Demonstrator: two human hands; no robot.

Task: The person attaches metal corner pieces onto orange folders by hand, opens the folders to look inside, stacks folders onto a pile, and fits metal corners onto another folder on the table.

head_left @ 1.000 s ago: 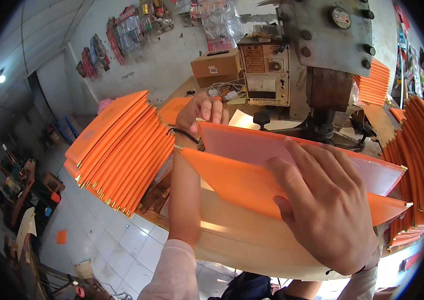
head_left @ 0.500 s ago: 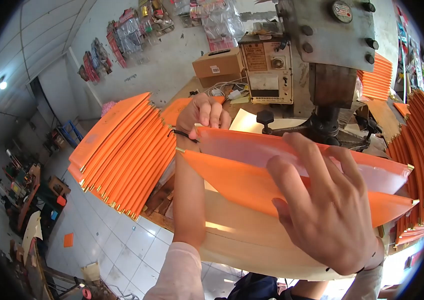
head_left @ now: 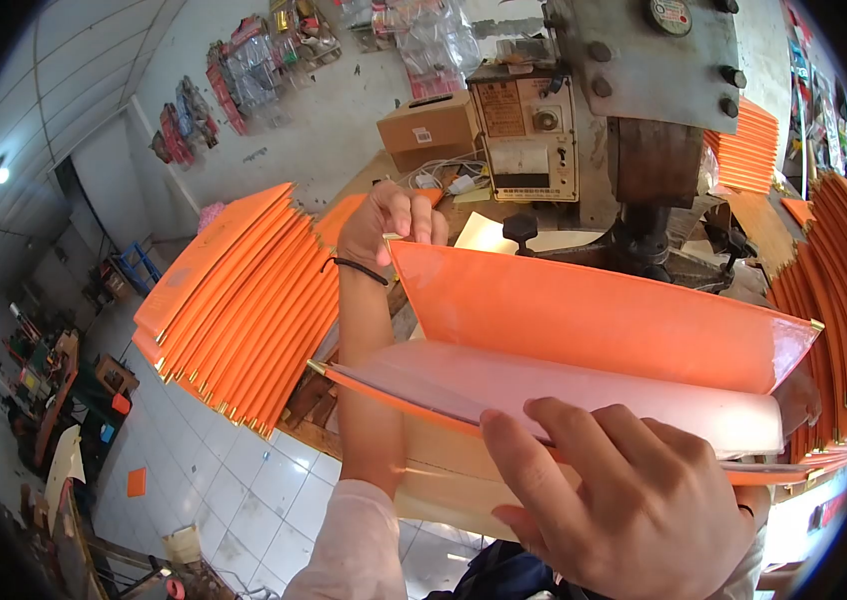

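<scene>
An orange folder (head_left: 584,315) with brass-coloured corners stands opened in front of me, a clear plastic sheet (head_left: 644,395) bowed between its two covers. At its upper left corner, the bent fingers of my left hand (head_left: 399,222) pinch the far cover's edge. My right hand (head_left: 624,490) lies over the near cover at its edge, with its fingers spread and the thumb apart; the underside of that hand is hidden. Beneath the folder is a cream-coloured sheet (head_left: 444,480).
A fanned stack of orange folders (head_left: 244,300) is on the left, and another stack (head_left: 829,310) on the right. Behind the folder stand a metal press (head_left: 654,165), a control box (head_left: 527,135) and a cardboard box (head_left: 429,130).
The near cover has swung down toward me with my right hand, opening the folder wider and showing the clear sheet. My left hand has stayed at the far cover's corner.
</scene>
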